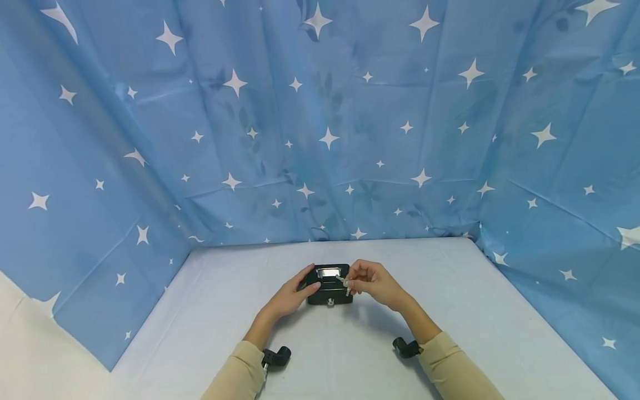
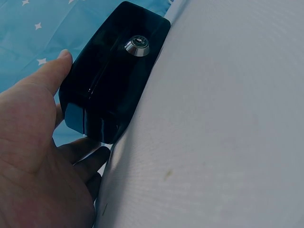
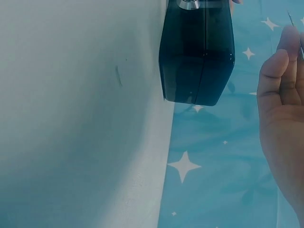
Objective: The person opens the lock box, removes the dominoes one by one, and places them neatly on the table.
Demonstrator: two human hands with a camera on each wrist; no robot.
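A black cash box point(image 1: 317, 296) lies on the white tabletop, with a silver lock point(image 2: 137, 46) on its front face and a shiny handle plate on its lid. My left hand point(image 1: 289, 298) holds the box at its left end, thumb on the lid and the other fingers around the side. Above the box's right end, my right hand point(image 1: 375, 284) pinches small silver keys point(image 1: 345, 283) between thumb and fingertips. In the right wrist view only a thin tip of a key point(image 3: 290, 18) shows past the fingers; the box stands apart from that hand.
A white cloth point(image 1: 330, 350) covers the table. Blue curtains point(image 1: 350, 111) with white stars hang behind it and along both sides. Black wrist cameras are strapped near each sleeve cuff point(image 1: 248, 355).
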